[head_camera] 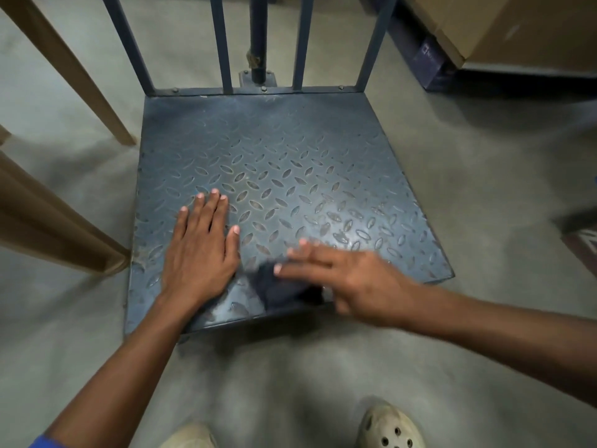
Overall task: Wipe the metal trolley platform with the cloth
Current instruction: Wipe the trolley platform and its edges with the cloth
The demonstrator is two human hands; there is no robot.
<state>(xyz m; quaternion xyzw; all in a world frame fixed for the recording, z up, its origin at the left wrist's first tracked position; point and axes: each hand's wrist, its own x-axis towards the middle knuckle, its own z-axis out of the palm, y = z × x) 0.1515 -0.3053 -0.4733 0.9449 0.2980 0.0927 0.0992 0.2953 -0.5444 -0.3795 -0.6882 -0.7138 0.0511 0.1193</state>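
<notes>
The blue metal trolley platform (290, 163) with a raised diamond tread lies on the floor in front of me. My left hand (202, 247) rests flat on its near left part, fingers spread, holding nothing. A dark cloth (277, 287) lies bunched near the platform's front edge. My right hand (349, 279) is blurred with motion and presses flat on the cloth, fingers stretched out to the left over it. Part of the cloth is hidden under that hand.
Blue upright bars (223, 43) and a pole rise from the platform's far edge. Tan chair legs (74, 69) stand to the left. Cardboard boxes (517, 27) sit at the back right. My two light shoes (391, 428) are on the concrete floor below.
</notes>
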